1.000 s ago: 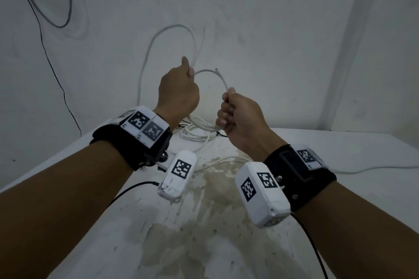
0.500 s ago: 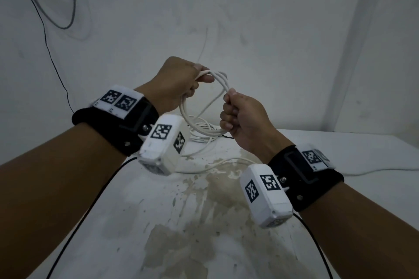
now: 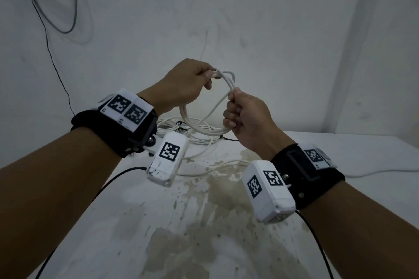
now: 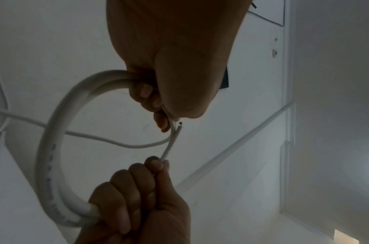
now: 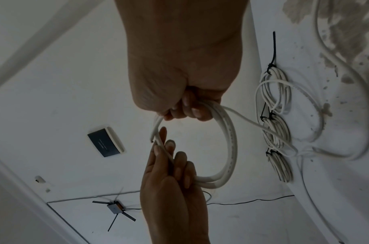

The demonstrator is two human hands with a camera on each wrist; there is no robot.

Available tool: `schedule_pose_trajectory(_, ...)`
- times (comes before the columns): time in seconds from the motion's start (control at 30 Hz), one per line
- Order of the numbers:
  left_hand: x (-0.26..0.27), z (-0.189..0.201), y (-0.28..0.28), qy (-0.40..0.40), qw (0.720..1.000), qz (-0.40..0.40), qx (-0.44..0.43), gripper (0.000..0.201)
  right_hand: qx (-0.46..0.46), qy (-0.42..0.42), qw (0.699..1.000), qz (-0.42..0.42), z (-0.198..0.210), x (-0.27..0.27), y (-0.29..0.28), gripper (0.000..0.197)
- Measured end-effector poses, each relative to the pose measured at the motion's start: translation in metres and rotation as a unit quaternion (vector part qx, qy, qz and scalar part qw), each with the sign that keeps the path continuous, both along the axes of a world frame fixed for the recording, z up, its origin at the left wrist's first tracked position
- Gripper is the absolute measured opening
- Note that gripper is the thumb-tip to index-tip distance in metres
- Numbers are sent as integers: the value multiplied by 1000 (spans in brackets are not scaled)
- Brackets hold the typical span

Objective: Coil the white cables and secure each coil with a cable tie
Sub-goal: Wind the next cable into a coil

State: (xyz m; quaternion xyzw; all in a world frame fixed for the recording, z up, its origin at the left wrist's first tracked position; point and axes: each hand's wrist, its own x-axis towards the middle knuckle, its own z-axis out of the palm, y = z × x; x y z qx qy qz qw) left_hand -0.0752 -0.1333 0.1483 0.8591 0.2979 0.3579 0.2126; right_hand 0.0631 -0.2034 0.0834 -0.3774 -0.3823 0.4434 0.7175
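A white cable coil (image 3: 199, 128) of a few loops hangs in the air between my hands, above the far part of the table. My right hand (image 3: 231, 113) grips the coil's right side in a fist. My left hand (image 3: 209, 77) pinches the cable at the coil's top left, near a cut end (image 4: 179, 128). In the right wrist view the coil (image 5: 229, 140) arcs from my right hand (image 5: 185, 110) down to my left hand (image 5: 169, 156). A strand of it trails down to the table. Three tied coils (image 5: 277, 128) with black cable ties (image 5: 274, 49) lie behind.
The white table (image 3: 204, 244) is stained brown in the middle. A loose white cable (image 3: 374, 171) runs off to the right across it. Black cords (image 3: 108, 179) lead from my wrist cameras. A white wall with a black wire (image 3: 52, 52) stands close behind.
My left hand has come down from a wide raised loop and laid that loop onto the coil. It now pinches the cable by the coil's top. My right hand has kept its grip.
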Motion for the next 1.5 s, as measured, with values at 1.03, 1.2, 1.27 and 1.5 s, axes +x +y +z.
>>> schedule_pose_trajectory(1.03,6,-11,7,-154,975,55,149,25,36,-341,923,-174,47,26,-3,20)
schedule_pose_trajectory(1.2,7,-18,8,-202,973,38,102,30,16,-240,969,-55,43,30,-11,16)
schedule_pose_trajectory(1.27,8,-21,8,-217,972,26,89,30,14,-245,968,-50,39,31,-10,14)
schedule_pose_trajectory(1.5,7,-24,10,-246,968,35,46,35,-29,-344,938,-38,32,37,-5,18)
